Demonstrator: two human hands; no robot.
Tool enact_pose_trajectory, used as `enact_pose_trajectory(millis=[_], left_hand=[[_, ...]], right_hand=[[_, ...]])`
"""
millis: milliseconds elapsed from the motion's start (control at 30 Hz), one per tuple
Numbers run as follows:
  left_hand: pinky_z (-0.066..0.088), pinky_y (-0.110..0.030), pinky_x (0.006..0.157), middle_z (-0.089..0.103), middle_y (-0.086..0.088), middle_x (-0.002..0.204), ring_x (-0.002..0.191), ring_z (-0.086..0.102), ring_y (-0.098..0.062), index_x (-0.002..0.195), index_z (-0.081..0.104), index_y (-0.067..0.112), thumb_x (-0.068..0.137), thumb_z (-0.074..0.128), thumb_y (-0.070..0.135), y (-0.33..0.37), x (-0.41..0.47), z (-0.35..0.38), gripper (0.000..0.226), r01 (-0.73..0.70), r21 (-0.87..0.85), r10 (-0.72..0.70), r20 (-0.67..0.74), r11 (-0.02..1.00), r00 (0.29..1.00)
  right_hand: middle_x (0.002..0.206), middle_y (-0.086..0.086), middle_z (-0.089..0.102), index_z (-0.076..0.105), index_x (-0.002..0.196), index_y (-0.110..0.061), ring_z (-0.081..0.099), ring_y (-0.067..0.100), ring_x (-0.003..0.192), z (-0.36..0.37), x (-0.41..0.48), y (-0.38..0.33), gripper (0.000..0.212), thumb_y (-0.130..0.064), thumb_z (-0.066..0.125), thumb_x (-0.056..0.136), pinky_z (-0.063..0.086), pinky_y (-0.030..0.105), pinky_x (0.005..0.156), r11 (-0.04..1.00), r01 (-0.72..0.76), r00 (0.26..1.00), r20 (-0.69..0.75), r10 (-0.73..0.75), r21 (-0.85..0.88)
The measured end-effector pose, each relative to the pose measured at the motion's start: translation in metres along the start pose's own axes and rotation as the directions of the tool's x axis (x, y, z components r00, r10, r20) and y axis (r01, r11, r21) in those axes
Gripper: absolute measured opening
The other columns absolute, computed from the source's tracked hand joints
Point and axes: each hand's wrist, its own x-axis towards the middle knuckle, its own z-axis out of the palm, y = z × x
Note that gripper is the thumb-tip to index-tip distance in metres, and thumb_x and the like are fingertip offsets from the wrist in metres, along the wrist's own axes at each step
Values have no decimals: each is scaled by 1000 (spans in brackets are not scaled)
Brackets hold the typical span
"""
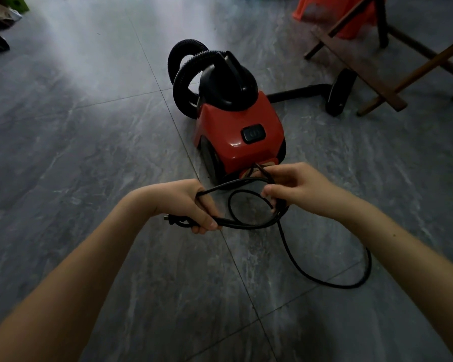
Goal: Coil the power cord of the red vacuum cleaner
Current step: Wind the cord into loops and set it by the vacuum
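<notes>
Fingers [207,219] of the left hand [191,202] wrapped round the cord [246,227] beside its plug [171,220], right hand [298,189] holding loops at frame centre below the vacuum [238,137]; probably light, limp, springy, best gripped where loops cross.

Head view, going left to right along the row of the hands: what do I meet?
Plug → left hand → cord loop → right hand. Both hands grip the cord loop, one at each side.
</notes>
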Motion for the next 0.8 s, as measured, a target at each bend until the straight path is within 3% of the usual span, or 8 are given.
enact_pose_trajectory(millis=[167, 300, 367, 433, 500, 600, 700, 800], left_hand=[[52, -23, 66, 71, -6, 67, 61, 64, -13, 84, 78, 13, 81, 76, 5, -1, 1, 4, 8, -40, -41, 38, -48, 998, 998], [53, -24, 69, 72, -6, 69, 63, 66, -12, 86, 79, 11, 81, 76, 7, 2, 4, 9, 7, -79, -57, 72, -119, 995, 990], [53, -23, 68, 72, -4, 69, 63, 66, -11, 87, 78, 10, 82, 75, 5, 2, 4, 11, 8, -107, -77, 94, -153, 991, 984], [53, -22, 66, 72, -6, 69, 62, 66, -13, 87, 78, 9, 82, 75, 4, 3, 3, 11, 8, -142, -96, 122, -188, 985, 975], [52, -22, 65, 71, -7, 68, 61, 65, -14, 86, 78, 8, 81, 75, 3, 2, 2, 9, 8, -166, -104, 139, -223, 981, 965], [52, -22, 65, 69, -6, 64, 59, 64, -14, 84, 78, 7, 81, 74, 2, 2, 1, 7, 7, -186, -132, 141, -290, 974, 947], [52, -23, 66, 70, -7, 64, 60, 65, -15, 84, 78, 8, 81, 74, 2, -1, 2, 7, 7, -182, -148, 129, -309, 972, 942], [52, -24, 66, 70, -10, 67, 62, 65, -17, 87, 78, 5, 81, 75, 3, -5, 4, 8, 7, -155, -159, 103, -296, 975, 950]], right_hand=[[87, -16, 67, 58, 133, -15, 67, -6, 75, -11, -2, -9, 46, 1, 63, 90, 56, 18, 78, 977, 69, 995, 87, -53, -200], [105, -11, 69, 61, 132, -15, 65, -10, 80, -19, 0, -12, 44, 1, 62, 91, 54, 23, 88, 937, 143, 989, 68, -128, -318], [96, -9, 70, 61, 131, -13, 71, 8, 80, -21, -2, -10, 41, 2, 59, 92, 56, 29, 84, 967, 149, 989, 44, -143, -206], [86, -1, 68, 60, 131, -11, 71, 23, 78, -20, -5, -9, 39, 1, 55, 94, 59, 41, 84, 995, 87, 995, 45, -89, 48], [86, 4, 62, 59, 133, -17, 66, 19, 72, -19, -7, -8, 40, -1, 51, 96, 59, 47, 83, 981, 10, 996, 89, -27, 195], [84, 2, 59, 58, 134, -29, 55, 10, 67, -20, -8, -8, 43, -5, 48, 99, 59, 50, 81, 967, -79, 981, 194, 32, 242], [76, 3, 53, 55, 138, -28, 49, 9, 64, -21, -7, -9, 45, -5, 45, 100, 58, 52, 81, 918, -163, 961, 267, 65, 361], [70, -1, 45, 52, 140, -24, 43, 11, 64, -17, -4, -6, 45, -5, 46, 100, 59, 51, 81, 934, -139, 970, 234, 62, 330]])
